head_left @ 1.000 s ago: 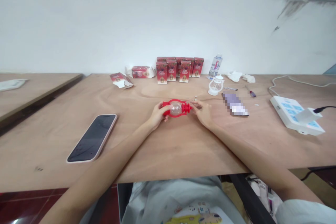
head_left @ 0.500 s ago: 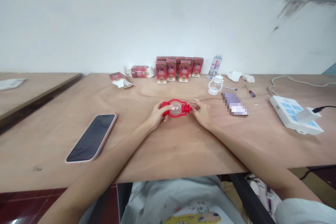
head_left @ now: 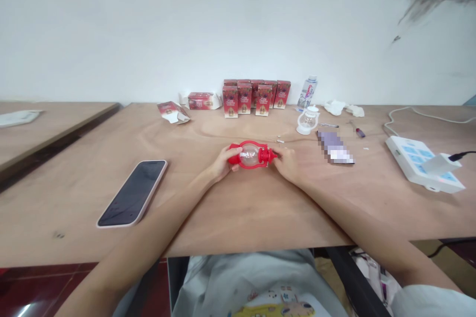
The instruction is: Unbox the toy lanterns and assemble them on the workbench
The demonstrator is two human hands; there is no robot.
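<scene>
The right hand (head_left: 287,163) has curled at the red lantern's (head_left: 250,154) tip, grip unclear; the left hand (head_left: 223,163) clasps its base, steadying the work.

We cannot see the whole red lantern (head_left: 252,154): the left hand (head_left: 222,162) covers part of its base, and the right hand (head_left: 286,162) hides how it grips the top end. Beyond the lantern, the front red boxes (head_left: 230,101) partly block the back row (head_left: 283,94), and we find their small print unreadable. To the lantern's right, pixel blocks mask a flat purple thing (head_left: 334,147). The white scraps (head_left: 280,141) just beyond the lantern's top end are too small for us to identify. Far left of the lantern, the edge of our view cuts off a white object (head_left: 18,118); far right of it, a black cable (head_left: 463,154) runs out of sight.
</scene>
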